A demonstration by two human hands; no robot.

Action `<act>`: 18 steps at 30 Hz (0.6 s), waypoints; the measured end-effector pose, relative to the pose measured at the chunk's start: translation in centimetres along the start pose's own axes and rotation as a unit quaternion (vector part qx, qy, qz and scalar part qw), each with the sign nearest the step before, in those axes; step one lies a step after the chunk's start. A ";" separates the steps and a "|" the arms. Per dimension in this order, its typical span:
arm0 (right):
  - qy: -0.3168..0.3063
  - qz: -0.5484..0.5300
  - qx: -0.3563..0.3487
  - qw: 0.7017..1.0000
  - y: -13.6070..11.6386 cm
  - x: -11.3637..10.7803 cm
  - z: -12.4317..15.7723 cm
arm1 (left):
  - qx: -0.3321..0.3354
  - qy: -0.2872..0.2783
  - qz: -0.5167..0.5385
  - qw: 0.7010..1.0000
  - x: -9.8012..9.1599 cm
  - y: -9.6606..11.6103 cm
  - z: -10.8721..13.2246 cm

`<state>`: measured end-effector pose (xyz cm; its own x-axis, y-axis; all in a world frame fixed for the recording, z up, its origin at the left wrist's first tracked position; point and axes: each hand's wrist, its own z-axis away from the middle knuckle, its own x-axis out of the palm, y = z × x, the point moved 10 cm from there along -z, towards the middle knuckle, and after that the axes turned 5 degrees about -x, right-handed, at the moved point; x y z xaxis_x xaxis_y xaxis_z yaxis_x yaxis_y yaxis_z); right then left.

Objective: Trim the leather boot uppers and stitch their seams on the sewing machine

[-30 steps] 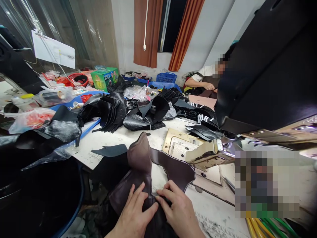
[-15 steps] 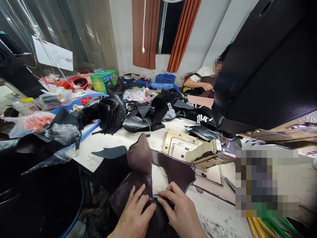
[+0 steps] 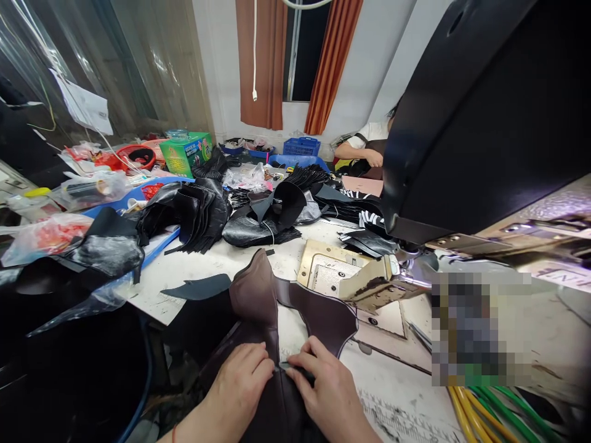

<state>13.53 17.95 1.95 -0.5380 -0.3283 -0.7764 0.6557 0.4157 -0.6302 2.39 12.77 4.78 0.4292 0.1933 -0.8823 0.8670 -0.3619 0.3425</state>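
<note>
A dark brown leather piece [image 3: 263, 307] lies on the white worktable in front of me, one flap rising toward the middle and another spreading right. My left hand [image 3: 240, 387] rests on its near part with fingers curled and pressed down on the leather. My right hand [image 3: 323, 387] is beside it, fingertips pinching the same seam line where the two hands meet. The lower part of the leather runs off the table edge under my wrists.
A sewing machine [image 3: 484, 123] fills the right, its foot and metal plate [image 3: 337, 271] just beyond the leather. Black leather pieces [image 3: 258, 221] are heaped mid-table. Bags and a green box [image 3: 187, 152] crowd the left. Another person [image 3: 364, 147] sits at the back. Coloured cables [image 3: 484, 412] run lower right.
My left fingers have curled in from lying flat to pinching the leather at the seam. The view has shifted slightly; the leather has stayed put.
</note>
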 end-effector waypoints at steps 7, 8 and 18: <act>-0.017 -0.062 0.019 0.998 0.2 -0.3 -0.2 | 0.054 -0.068 -0.032 0.996 -0.4 0.1 -2.4; -0.013 -0.067 0.015 0.998 0.2 -0.4 -0.2 | 0.069 -0.075 -0.033 0.994 -0.5 0.3 -2.7; 0.012 -0.090 0.050 0.995 -0.2 -1.7 -0.1 | 0.205 -0.022 0.092 0.974 -1.1 1.2 -2.8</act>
<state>14.25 18.52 3.36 -0.6633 -0.3690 -0.6510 0.5961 0.2655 -0.7578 3.65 14.70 7.06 0.5484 0.0546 -0.8344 0.5984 -0.7226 0.3461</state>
